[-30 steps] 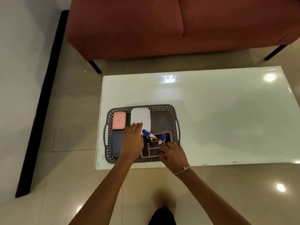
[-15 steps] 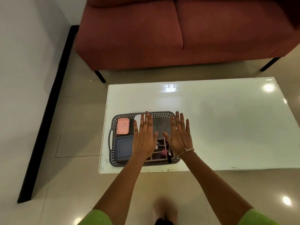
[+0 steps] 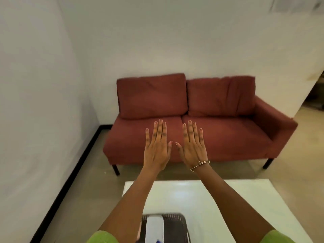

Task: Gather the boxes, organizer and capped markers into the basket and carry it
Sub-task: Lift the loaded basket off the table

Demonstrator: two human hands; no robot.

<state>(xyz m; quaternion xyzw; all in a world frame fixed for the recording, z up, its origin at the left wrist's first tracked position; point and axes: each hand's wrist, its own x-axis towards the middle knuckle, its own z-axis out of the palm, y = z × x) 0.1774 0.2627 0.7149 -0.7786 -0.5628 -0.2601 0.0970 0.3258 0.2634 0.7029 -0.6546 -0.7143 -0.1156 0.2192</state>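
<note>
The left hand (image 3: 156, 148) and right hand (image 3: 192, 148) are held flat side by side, backs up, fingers straight, nothing gripped. A bracelet (image 3: 199, 165) is worn on the right wrist. Below the forearms, the dark perforated basket (image 3: 177, 223) rests on the white bench (image 3: 219, 204), a white box (image 3: 154, 228) inside it. A red sofa (image 3: 228, 134) stands beyond.

A dark red sofa (image 3: 191, 120) with black legs is being shown against a white wall (image 3: 157, 35), a shiny white table (image 3: 210, 199) is being seen under a dark grey basket (image 3: 175, 223) with a holey pattern and a white box (image 3: 155, 228), and green sleeves (image 3: 103, 237) are being worn.
</note>
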